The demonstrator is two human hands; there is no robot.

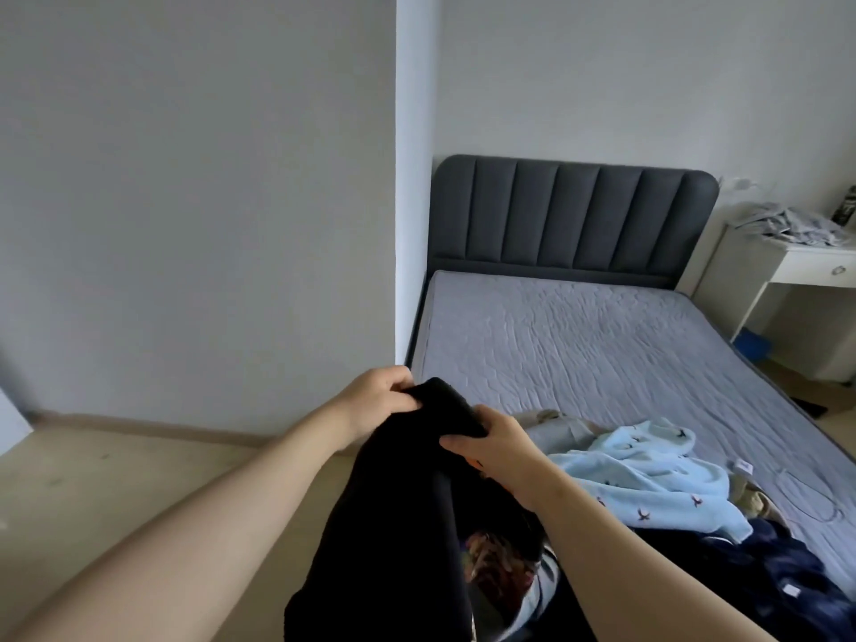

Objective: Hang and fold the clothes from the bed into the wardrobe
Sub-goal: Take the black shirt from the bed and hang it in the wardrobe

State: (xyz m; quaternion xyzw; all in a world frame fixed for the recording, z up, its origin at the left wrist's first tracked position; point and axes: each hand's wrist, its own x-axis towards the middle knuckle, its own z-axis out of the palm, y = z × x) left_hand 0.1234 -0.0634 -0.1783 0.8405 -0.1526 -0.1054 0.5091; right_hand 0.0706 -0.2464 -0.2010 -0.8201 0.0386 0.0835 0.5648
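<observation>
A black garment (393,516) hangs from both my hands over the near left corner of the bed (602,345). My left hand (377,398) pinches its top edge on the left. My right hand (493,449) grips the same edge on the right. On the mattress to the right lie a light blue patterned garment (648,479), a dark navy garment (778,572) and a beige piece (556,421). A patterned item (495,563) shows under the black cloth. No wardrobe is in view.
A grey padded headboard (569,215) stands at the far end of the bed. A white desk (801,266) with crumpled cloth on it sits at the right. A wall corner (407,224) juts out left of the bed. Tan floor (116,479) lies on the left.
</observation>
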